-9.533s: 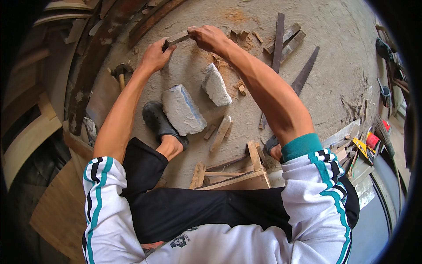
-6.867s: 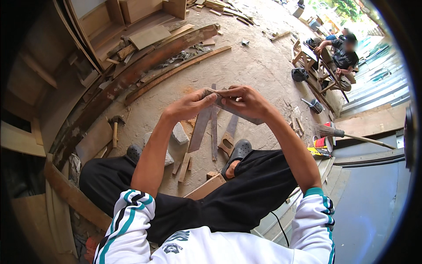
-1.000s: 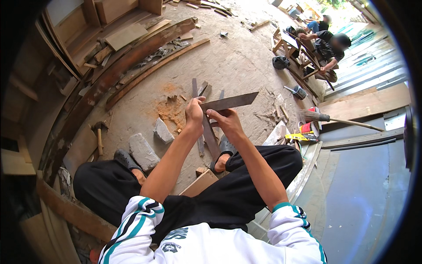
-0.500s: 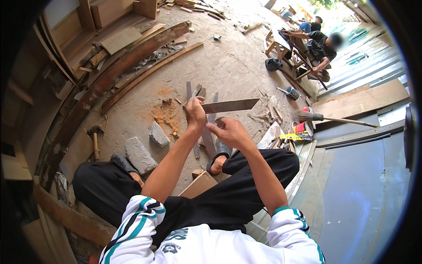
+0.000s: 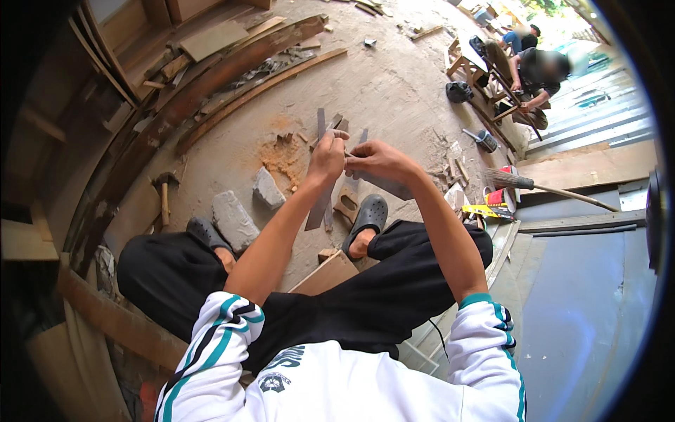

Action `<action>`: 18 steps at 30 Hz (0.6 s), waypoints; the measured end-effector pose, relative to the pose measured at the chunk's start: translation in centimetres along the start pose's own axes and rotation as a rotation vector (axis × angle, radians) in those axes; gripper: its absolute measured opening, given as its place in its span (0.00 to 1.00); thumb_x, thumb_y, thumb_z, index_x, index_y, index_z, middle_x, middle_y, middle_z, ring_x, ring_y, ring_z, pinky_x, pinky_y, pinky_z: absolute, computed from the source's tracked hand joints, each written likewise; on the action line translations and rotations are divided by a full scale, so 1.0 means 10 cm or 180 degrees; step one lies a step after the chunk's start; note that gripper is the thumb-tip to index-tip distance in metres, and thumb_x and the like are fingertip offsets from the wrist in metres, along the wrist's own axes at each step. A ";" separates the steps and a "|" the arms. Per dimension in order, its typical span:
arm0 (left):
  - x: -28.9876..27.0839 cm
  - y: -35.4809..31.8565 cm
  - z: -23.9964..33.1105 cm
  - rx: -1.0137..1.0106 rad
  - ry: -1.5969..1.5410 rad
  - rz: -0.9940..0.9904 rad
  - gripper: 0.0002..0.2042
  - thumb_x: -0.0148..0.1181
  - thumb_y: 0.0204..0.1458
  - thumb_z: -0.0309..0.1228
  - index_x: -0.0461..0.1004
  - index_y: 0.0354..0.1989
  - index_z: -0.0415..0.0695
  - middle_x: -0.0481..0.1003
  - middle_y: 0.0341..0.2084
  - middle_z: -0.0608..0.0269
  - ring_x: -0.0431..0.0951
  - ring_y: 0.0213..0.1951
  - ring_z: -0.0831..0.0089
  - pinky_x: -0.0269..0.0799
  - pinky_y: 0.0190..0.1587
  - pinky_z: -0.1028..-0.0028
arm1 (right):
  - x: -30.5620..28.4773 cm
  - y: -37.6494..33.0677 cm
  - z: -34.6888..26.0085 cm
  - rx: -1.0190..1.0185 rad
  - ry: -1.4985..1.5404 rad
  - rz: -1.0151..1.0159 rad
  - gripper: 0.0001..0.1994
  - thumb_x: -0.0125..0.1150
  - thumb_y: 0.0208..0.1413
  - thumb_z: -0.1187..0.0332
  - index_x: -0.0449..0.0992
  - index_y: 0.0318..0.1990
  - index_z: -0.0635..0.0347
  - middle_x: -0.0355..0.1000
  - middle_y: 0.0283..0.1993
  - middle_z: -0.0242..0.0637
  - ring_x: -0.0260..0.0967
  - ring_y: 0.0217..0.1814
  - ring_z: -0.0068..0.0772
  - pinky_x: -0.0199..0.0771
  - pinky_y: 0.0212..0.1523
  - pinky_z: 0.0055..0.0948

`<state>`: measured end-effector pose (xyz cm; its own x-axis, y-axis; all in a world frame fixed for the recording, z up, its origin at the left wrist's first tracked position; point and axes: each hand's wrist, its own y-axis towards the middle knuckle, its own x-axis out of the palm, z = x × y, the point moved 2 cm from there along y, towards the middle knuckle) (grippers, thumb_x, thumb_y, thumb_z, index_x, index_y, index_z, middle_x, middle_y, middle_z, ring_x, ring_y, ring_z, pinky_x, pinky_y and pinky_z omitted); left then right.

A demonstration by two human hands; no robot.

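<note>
My left hand [image 5: 328, 157] is closed around a dark, flat strip [image 5: 320, 209] whose slanted end points down toward my feet. My right hand [image 5: 385, 162] meets it, fingers pinched together at the end of a second dark flat strip [image 5: 389, 186], which runs rightward beneath the wrist. Whether the two strips are joined is hidden by my fingers. Below my hands a brown wooden piece with a hole [image 5: 346, 204], like a saw handle, lies on the floor. Another narrow dark strip [image 5: 321, 121] shows beyond my left hand.
Concrete chunks [image 5: 234, 219] and sawdust [image 5: 281, 158] lie left of my hands. A hammer [image 5: 165, 202] is farther left, near long curved-looking boards [image 5: 211, 91]. At right are a broom [image 5: 517, 180], a yellow-labelled item [image 5: 489, 210] and a can [image 5: 485, 141]. Two people work at far right.
My right hand has moved up against my left and closed on a strip. The strip that stuck out rightward now angles downward beneath my right wrist. The whole view has shifted slightly.
</note>
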<state>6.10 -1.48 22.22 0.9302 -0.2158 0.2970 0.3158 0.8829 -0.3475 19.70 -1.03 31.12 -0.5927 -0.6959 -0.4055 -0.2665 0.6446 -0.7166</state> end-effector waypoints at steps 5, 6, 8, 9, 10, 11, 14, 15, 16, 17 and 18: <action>-0.17 -0.12 -0.20 -0.0577 0.0080 -0.0112 0.20 0.39 0.57 0.33 0.68 0.55 0.37 0.72 0.34 0.53 0.75 0.31 0.64 0.72 0.32 0.68 | 0.39 0.38 0.35 0.0392 0.0544 -0.0084 0.16 0.64 0.57 0.60 0.82 0.34 0.68 0.79 0.29 0.35 0.74 0.32 0.22 0.72 0.36 0.26; -0.25 -0.13 -0.25 -0.0789 0.0014 -0.0114 0.21 0.39 0.57 0.33 0.68 0.55 0.37 0.72 0.34 0.52 0.75 0.30 0.64 0.72 0.31 0.68 | 0.46 0.41 0.22 0.0328 0.0612 -0.0080 0.16 0.65 0.55 0.59 0.83 0.34 0.67 0.79 0.28 0.34 0.73 0.30 0.22 0.72 0.34 0.25; -0.41 -0.11 -0.37 -0.1057 0.0096 -0.0185 0.22 0.39 0.56 0.31 0.64 0.58 0.36 0.72 0.35 0.50 0.75 0.28 0.63 0.72 0.28 0.67 | 0.65 0.54 0.24 0.0225 0.0879 -0.0316 0.15 0.63 0.58 0.61 0.82 0.35 0.68 0.79 0.32 0.37 0.74 0.32 0.23 0.73 0.37 0.27; -0.49 -0.11 -0.46 -0.1108 0.0115 -0.0143 0.22 0.40 0.56 0.31 0.64 0.58 0.36 0.72 0.34 0.49 0.74 0.27 0.63 0.72 0.28 0.66 | 0.75 0.62 0.27 0.0138 0.0957 -0.0351 0.15 0.63 0.58 0.61 0.82 0.35 0.68 0.79 0.31 0.37 0.74 0.32 0.23 0.73 0.37 0.27; -0.57 -0.12 -0.56 -0.1158 0.0133 -0.0100 0.22 0.40 0.55 0.31 0.63 0.59 0.36 0.72 0.34 0.49 0.74 0.27 0.63 0.73 0.27 0.65 | 0.85 0.70 0.30 0.0051 0.1037 -0.0385 0.15 0.63 0.59 0.61 0.82 0.35 0.68 0.79 0.31 0.36 0.74 0.32 0.22 0.73 0.37 0.27; -0.67 -0.13 -0.61 -0.1199 0.0152 -0.0057 0.23 0.40 0.55 0.30 0.63 0.59 0.36 0.72 0.34 0.48 0.74 0.26 0.63 0.73 0.27 0.64 | 0.96 0.80 0.33 -0.0041 0.1112 -0.0415 0.15 0.63 0.59 0.61 0.82 0.35 0.68 0.79 0.31 0.36 0.74 0.32 0.22 0.73 0.37 0.27; -0.80 -0.29 -0.68 -0.1452 0.0313 -0.0027 0.24 0.40 0.53 0.30 0.60 0.60 0.37 0.72 0.34 0.48 0.75 0.26 0.60 0.75 0.26 0.61 | 1.38 1.08 0.67 -0.0218 0.1374 -0.0510 0.14 0.63 0.59 0.62 0.82 0.34 0.67 0.79 0.31 0.36 0.75 0.32 0.23 0.73 0.37 0.26; -0.85 -0.36 -0.74 -0.1515 0.0273 0.0088 0.24 0.40 0.53 0.30 0.60 0.60 0.37 0.72 0.34 0.48 0.75 0.25 0.60 0.75 0.26 0.61 | 1.48 1.12 0.68 -0.0262 0.1409 -0.0561 0.13 0.63 0.59 0.63 0.82 0.34 0.67 0.79 0.31 0.36 0.75 0.32 0.23 0.73 0.37 0.26; -0.88 -0.40 -0.85 -0.1462 0.0023 0.0184 0.22 0.41 0.54 0.29 0.58 0.58 0.36 0.69 0.30 0.51 0.72 0.21 0.60 0.70 0.21 0.62 | 1.56 1.14 0.72 -0.0305 0.1353 -0.0576 0.13 0.63 0.59 0.63 0.82 0.34 0.67 0.80 0.31 0.35 0.75 0.32 0.23 0.73 0.37 0.26; -0.92 -0.45 -0.93 -0.1516 0.0072 0.0196 0.23 0.41 0.54 0.30 0.58 0.59 0.36 0.69 0.31 0.51 0.72 0.21 0.61 0.71 0.22 0.62 | 1.64 1.13 0.70 -0.0258 0.1412 -0.0615 0.13 0.63 0.59 0.63 0.82 0.34 0.67 0.80 0.31 0.35 0.75 0.32 0.23 0.74 0.37 0.26; -0.97 -0.49 -1.00 -0.1573 0.0122 0.0204 0.24 0.41 0.54 0.30 0.57 0.60 0.36 0.70 0.31 0.50 0.73 0.21 0.61 0.71 0.22 0.62 | 1.71 1.11 0.68 -0.0209 0.1474 -0.0652 0.13 0.63 0.59 0.63 0.82 0.34 0.66 0.80 0.31 0.35 0.75 0.31 0.23 0.74 0.37 0.26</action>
<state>-2.58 -7.85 12.13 0.9539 -0.1910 0.2316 0.3002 0.5938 -0.7466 11.74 -7.97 12.38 -0.7940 -0.6063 0.0443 -0.4509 0.5385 -0.7119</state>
